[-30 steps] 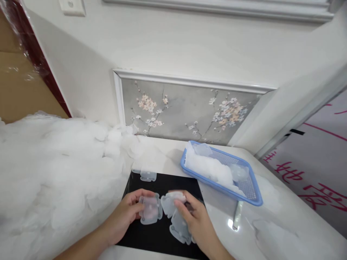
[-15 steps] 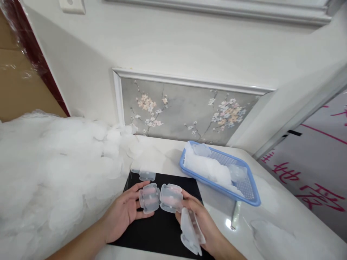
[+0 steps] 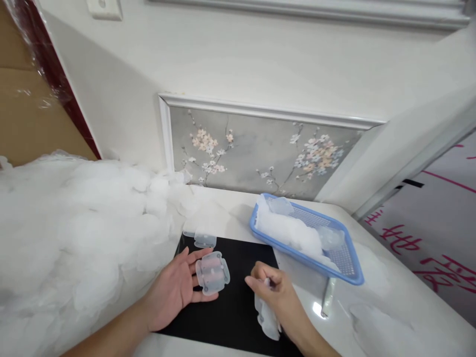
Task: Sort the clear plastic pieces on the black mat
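Observation:
My left hand (image 3: pixel 178 290) lies palm up over the black mat (image 3: pixel 230 317), fingers stretched out, with a translucent plastic piece (image 3: pixel 212 272) resting on its fingertips. My right hand (image 3: pixel 277 297) is curled over the mat's right part, gripping a small stack of the same translucent plastic pieces (image 3: pixel 267 317) that hangs below its fingers. Another clear piece (image 3: pixel 204 239) lies at the mat's far edge.
A big heap of thin white round sheets (image 3: pixel 74 238) fills the left side of the white table (image 3: pixel 372 317). A blue mesh basket (image 3: pixel 347 267) holding white pieces stands at the right. A floral wall panel (image 3: pixel 260 153) is behind.
My right hand has let go of the second flat piece, drawn back to the right and closed on its stack. My left hand has opened flat under its piece.

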A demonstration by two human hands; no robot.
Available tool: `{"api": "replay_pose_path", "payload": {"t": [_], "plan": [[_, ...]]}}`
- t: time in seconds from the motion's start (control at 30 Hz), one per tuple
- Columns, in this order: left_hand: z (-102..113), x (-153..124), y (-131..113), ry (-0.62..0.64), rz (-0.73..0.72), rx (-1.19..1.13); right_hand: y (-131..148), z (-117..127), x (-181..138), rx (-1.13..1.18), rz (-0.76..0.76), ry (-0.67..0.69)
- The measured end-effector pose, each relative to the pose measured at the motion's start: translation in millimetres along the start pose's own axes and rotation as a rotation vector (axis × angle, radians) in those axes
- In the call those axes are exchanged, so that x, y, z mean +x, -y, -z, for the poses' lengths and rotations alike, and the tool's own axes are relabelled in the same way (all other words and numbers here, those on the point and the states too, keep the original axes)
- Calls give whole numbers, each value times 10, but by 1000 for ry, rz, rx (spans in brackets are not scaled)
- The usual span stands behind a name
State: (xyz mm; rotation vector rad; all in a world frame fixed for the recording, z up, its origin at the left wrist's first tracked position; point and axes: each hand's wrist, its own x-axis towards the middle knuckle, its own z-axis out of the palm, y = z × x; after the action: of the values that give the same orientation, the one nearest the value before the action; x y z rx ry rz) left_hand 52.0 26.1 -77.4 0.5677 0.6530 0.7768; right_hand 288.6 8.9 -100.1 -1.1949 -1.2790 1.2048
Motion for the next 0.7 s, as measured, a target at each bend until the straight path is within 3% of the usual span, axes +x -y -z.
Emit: {"api": "replay_pose_path", "payload": {"t": [0.17, 0.4, 0.7], "plan": [[-23, -5, 0, 62, 3, 39, -129, -60, -31, -294, 235, 32], [-47, -38, -7, 108, 30, 76, -182, -122, -90, -324, 133, 120], [-68, -58, -2, 169, 48, 109, -159, -139, -107, -348, 208, 179]]}}
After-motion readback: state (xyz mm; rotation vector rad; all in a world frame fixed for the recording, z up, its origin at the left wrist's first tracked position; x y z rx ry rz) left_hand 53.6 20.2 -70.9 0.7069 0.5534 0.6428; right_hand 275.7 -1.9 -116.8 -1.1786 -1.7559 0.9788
